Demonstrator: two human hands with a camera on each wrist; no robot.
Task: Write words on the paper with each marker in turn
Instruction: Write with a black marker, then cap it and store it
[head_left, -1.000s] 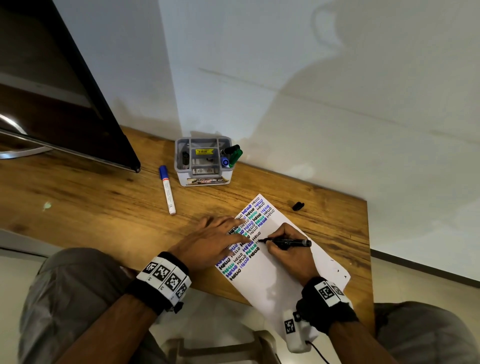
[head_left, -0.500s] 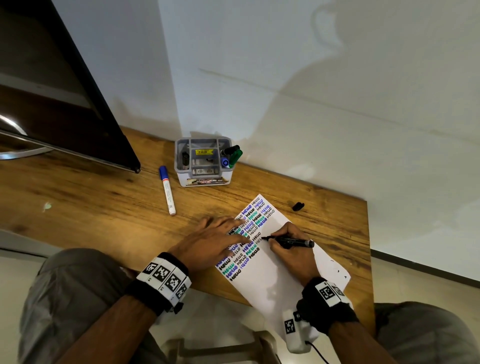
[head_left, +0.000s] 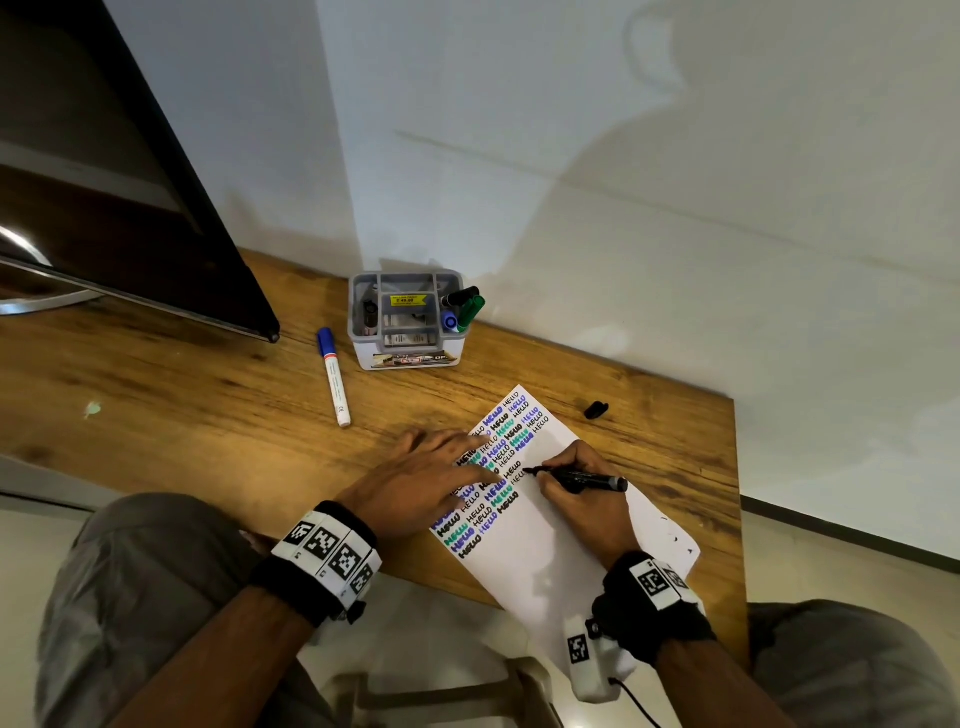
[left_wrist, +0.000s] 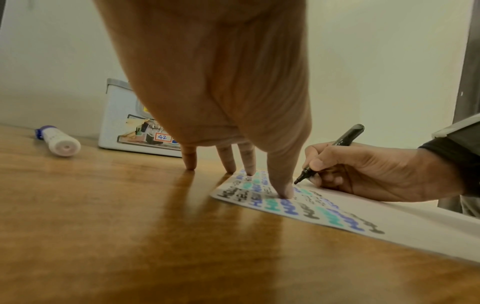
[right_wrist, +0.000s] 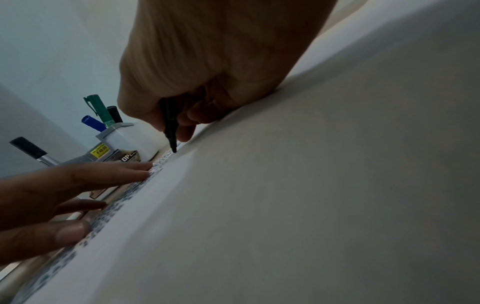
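Observation:
A white paper (head_left: 540, 551) lies slanted on the wooden desk (head_left: 182, 415), covered along its left side with rows of HELLO in black, blue and green. My right hand (head_left: 576, 488) pinches a black marker (head_left: 587, 480) with its tip on the paper beside the written rows; in the right wrist view the black marker (right_wrist: 170, 127) points down at the sheet. My left hand (head_left: 431, 478) lies flat with straight fingers (left_wrist: 281, 185) pressing the paper's left edge. The marker's black cap (head_left: 596, 410) lies on the desk to the right.
A grey and white organiser box (head_left: 405, 322) at the back holds black, blue and green markers (head_left: 465, 309). A capped blue-and-white marker (head_left: 334, 376) lies left of it. A dark monitor (head_left: 104, 197) stands at the far left. The desk's right edge is near the paper.
My right hand has shifted the black marker slightly right and back across the paper while writing. The left hand has stayed pressed on the sheet.

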